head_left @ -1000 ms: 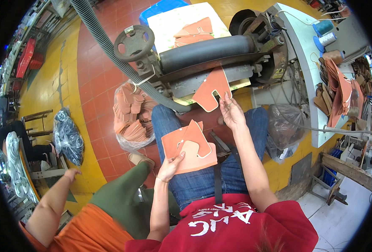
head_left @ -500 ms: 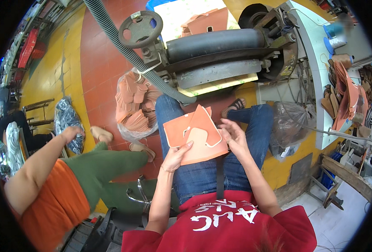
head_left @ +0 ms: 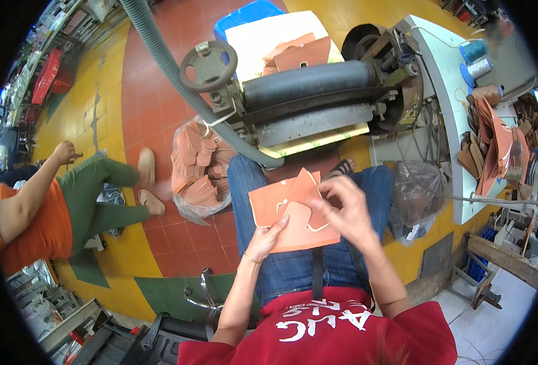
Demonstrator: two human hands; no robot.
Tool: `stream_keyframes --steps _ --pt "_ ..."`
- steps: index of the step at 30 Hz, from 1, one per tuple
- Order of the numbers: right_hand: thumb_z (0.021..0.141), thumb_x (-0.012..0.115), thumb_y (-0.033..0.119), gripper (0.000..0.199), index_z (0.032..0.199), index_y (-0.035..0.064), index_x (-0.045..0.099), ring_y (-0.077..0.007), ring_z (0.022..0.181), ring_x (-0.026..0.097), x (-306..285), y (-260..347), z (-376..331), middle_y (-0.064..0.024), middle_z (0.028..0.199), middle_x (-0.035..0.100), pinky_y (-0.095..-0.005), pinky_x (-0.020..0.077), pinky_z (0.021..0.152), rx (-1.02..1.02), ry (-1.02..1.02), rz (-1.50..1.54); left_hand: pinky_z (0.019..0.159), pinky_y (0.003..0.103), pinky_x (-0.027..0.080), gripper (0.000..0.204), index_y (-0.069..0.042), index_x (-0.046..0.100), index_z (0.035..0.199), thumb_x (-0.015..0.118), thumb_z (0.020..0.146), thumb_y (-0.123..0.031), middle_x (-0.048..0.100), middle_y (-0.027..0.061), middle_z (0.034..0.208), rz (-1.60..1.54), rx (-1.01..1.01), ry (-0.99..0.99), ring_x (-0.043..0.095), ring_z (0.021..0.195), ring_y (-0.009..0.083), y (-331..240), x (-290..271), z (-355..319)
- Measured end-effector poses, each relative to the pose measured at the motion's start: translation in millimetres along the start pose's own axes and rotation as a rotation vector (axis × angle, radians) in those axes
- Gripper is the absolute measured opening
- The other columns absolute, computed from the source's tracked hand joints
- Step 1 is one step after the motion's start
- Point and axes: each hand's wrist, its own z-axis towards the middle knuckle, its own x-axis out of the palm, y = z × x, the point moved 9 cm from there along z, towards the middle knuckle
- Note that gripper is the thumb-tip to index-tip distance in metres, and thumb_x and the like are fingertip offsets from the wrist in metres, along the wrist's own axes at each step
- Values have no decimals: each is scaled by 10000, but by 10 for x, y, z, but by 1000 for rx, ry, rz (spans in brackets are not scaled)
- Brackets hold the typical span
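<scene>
A small stack of flat orange-tan leather pieces (head_left: 299, 234) lies over my lap, some with pale edges and one with a rounded corner on top. My left hand (head_left: 265, 241) is closed on the lower left of the stack, thumb on top. At the stack's right edge is my right hand (head_left: 349, 210), slightly blurred. Its fingers are bent and its thumb stands apart from them, with nothing plainly held between. The hand covers part of the right edge, so whether the fingertips touch the leather is unclear.
Ahead stands a roller machine (head_left: 311, 82) with a handwheel (head_left: 208, 66); a grey hose (head_left: 178, 76) runs down beside it. A plastic bag of leather pieces (head_left: 199, 164) sits left of my legs. Thread spools (head_left: 479, 68) stand on the right table (head_left: 448, 85). A person in orange (head_left: 35, 222) is at left.
The leather stack and my left hand have shifted slightly right and down in view. My right hand has risen and bent its fingers over the stack's right edge. The person in orange has moved left.
</scene>
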Motion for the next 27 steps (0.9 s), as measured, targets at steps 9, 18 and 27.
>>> stream_keyframes --steps 9,18,27 --pt "807 662 218 403 1193 127 593 -289 1144 488 -620 179 2809 -115 1197 561 -428 401 916 -388 -24 -995 896 271 453 442 46 558 1210 637 900 -259 602 70 1161 54 -45 -25 557 1037 125 79 -185 -26" --pt "742 717 183 200 900 77 656 -277 939 629 -208 114 3376 -135 959 674 -408 472 798 -212 571 -987 961 262 400 458 7 507 1294 636 900 -188 546 34 1256 -43 81 -56 501 1115 108 -28 -350 32" --pt "847 692 255 295 969 -5 622 -121 722 586 -555 233 3812 -69 743 634 -302 478 672 -97 372 -309 980 278 396 540 18 423 1360 625 904 -188 513 51 1297 -122 -17 4 490 1136 119 63 -314 133"
